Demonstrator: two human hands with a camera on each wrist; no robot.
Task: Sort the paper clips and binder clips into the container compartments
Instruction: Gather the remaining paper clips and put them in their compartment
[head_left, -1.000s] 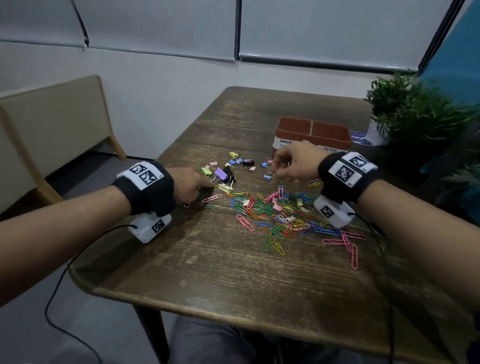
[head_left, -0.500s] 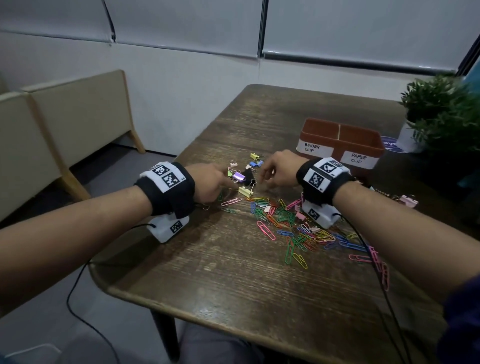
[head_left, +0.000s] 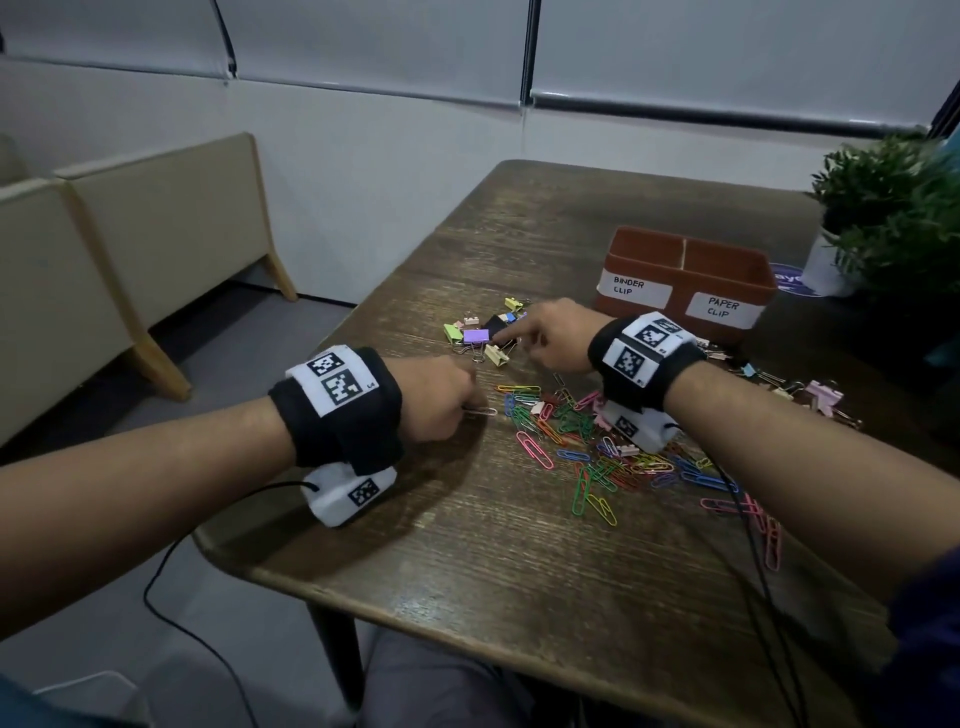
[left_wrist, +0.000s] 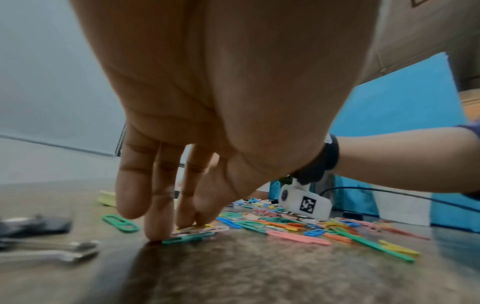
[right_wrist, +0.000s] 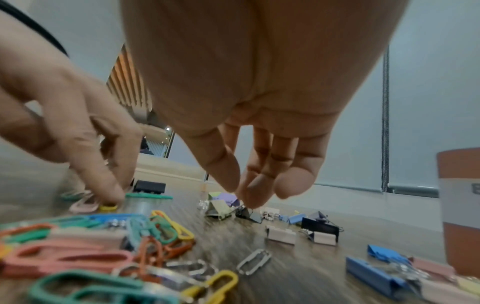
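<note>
- Paper clips (head_left: 582, 441) lie in a loose coloured heap near the middle of the worktop (head_left: 467, 561), and binder clips (head_left: 483, 332) sit in a smaller cluster just beyond them toward the far edge. More binder clips are scattered by the right edge.
- Container (head_left: 680, 280) stands toward the far right corner with 2 compartments, the left one labelled BINDER CLIP and the right one PAPER CLIP. What lies inside cannot be seen.
- Left hand (head_left: 441, 400) works at the near-left fringe of the heap. Its fingers (left_wrist: 155, 222) are together, tips pressing on a small stack of clips, with a teal paper clip (left_wrist: 188, 237) at the bottom and a pink one above.
- Pinch judged not yet secure: flat clips on wood are best slid toward the thumb or tipped up on 1 end before lifting, taking few enough that none drop.
- Right hand (head_left: 556, 338) hovers over the binder clips with its fingers (right_wrist: 259, 185) loosely curled, tips close together, and nothing visibly between them. Whether it touches a clip cannot be told.
- A binder clip is best taken by its body, since the wire handles swing.
- Each hand should carry only 1 kind and read the label before releasing.
</note>
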